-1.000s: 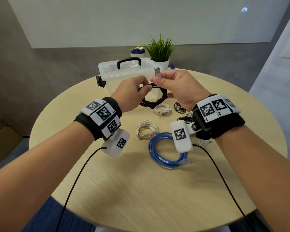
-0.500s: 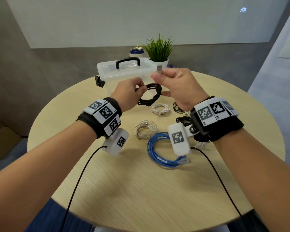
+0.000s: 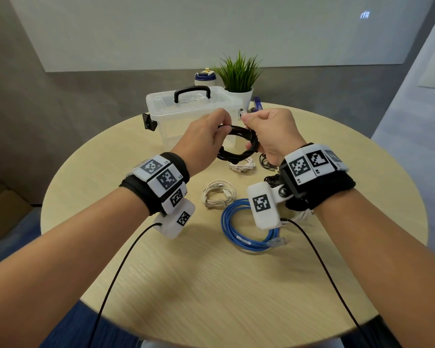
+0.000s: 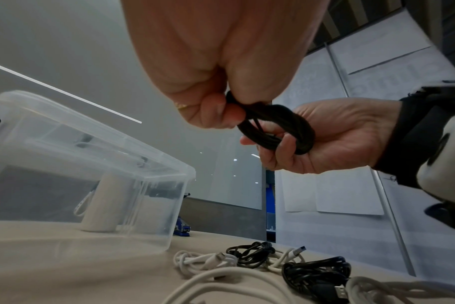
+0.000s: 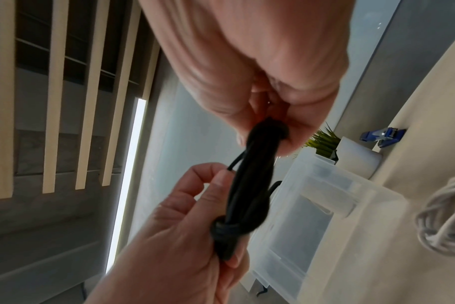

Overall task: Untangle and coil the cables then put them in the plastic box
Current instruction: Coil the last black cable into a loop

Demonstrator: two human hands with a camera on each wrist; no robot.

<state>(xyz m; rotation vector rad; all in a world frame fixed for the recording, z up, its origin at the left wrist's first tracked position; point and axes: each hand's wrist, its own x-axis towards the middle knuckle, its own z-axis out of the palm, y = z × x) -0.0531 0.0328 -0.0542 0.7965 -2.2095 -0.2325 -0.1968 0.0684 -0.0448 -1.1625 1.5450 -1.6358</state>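
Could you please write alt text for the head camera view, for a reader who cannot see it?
Two hands hold a coiled black cable above a round wooden table, the left hand and the right hand each gripping one side. Behind them stands a closed clear plastic box; a blue cable and white cable coils lie below.

Both hands up over the round table (image 3: 211,285). Left hand (image 3: 204,139) and right hand (image 3: 271,131) each grip one side of a coiled black cable (image 3: 239,144), fingers curled round it. Clear plastic box (image 3: 186,109) with black handle sits just behind, lid on. Far side: potted plant (image 3: 239,74) and a white bottle (image 3: 205,77). On the table near the wrists: blue cable coil (image 3: 239,234), cream cable coil (image 3: 219,194), small white cable (image 3: 241,165), dark cables (image 3: 268,164) partly hidden by the right wrist.
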